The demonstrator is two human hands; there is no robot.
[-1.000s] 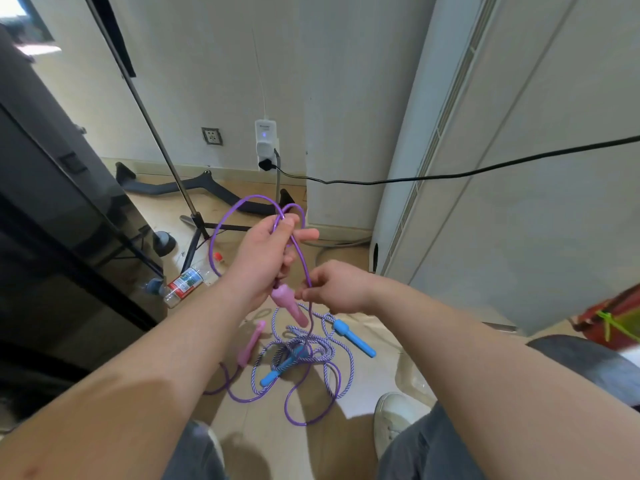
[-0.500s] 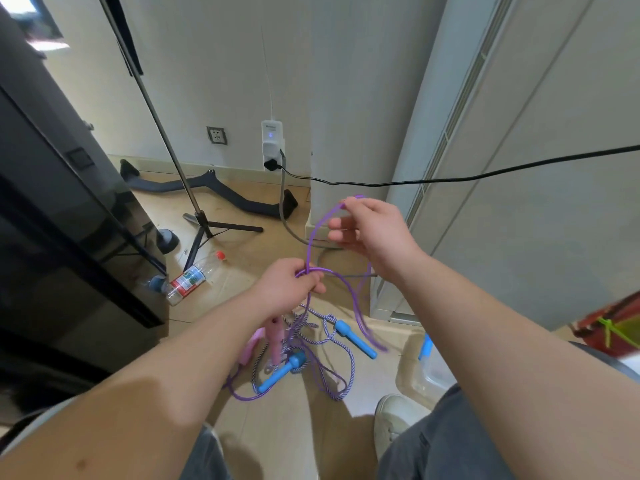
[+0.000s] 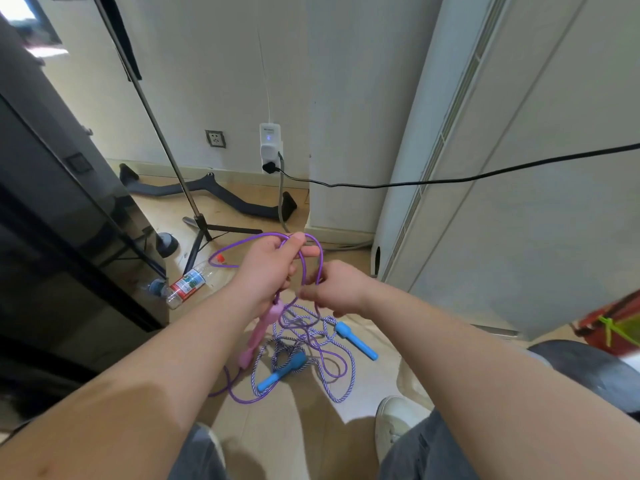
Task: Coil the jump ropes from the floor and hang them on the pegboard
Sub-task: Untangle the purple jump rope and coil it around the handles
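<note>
My left hand grips loops of the purple jump rope, with one pink handle hanging just below the fist. My right hand pinches the same purple cord close beside the left hand. The rest of the purple cord trails down to the floor, where the second pink handle lies. A blue-and-white braided jump rope with two blue handles lies tangled on the floor beneath my hands. No pegboard is in view.
A plastic bottle lies on the floor to the left, near a tripod stand and a dark cabinet. A black cable crosses in the air to a wall socket. White panels stand at right; my shoe is below.
My right hand came back down from its raised position to meet my left hand, which rose. Another loop of purple cord now sits in my left hand.
</note>
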